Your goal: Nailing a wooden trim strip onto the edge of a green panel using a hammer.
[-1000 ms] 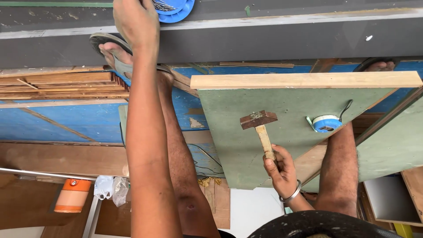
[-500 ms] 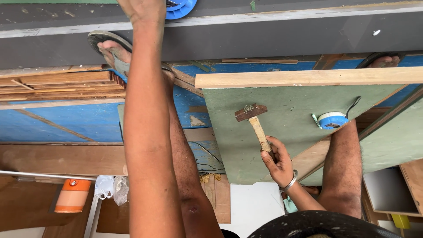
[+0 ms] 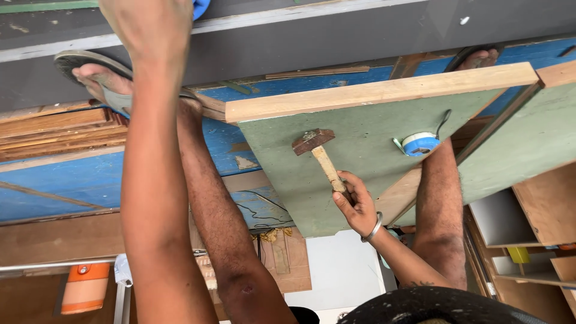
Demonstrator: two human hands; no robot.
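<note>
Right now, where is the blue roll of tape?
In the head view, the blue tape roll lies on the green board, right of centre, just right of the hammer held in the right hand.

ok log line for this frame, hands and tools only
right hand: grips hammer over green panel | left hand: raised, contents unseen | tape roll on panel

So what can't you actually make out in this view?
- Left hand: its fingers are cut off by the top edge of the head view, so what they touch is unseen.
- Blue object: mostly hidden behind that hand and cropped by the edge.
- Hammer: handle end covered by the right hand.
- Far foot: partly hidden by the wooden strip.
</note>
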